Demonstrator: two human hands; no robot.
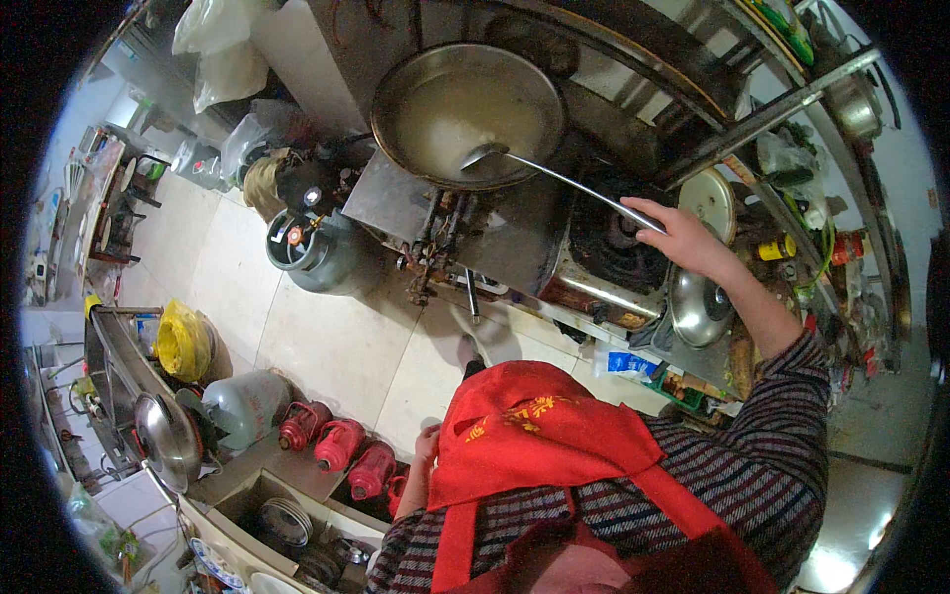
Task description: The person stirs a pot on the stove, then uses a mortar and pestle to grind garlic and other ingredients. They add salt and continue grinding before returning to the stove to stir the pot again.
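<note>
My right hand (672, 237) grips the end of a long metal ladle (586, 190). Its bowl rests in cloudy, pale liquid (445, 104) inside a large round wok (551, 141) on the stove. Below that hand is a sooty gas burner (627, 226); a domed metal lid (698, 308) lies nearby. Down beside the red apron (534, 445) hangs my left hand (427, 444), partly hidden by the cloth; its fingers are too unclear to tell whether they hold anything.
A gas cylinder (326, 256) stands on the tiled floor left of the stove. Several red thermos flasks (341, 444) and another cylinder (249, 405) stand near a sink holding stacked plates (286, 521). A metal shelf rail (772, 115) crosses above the stove's right side.
</note>
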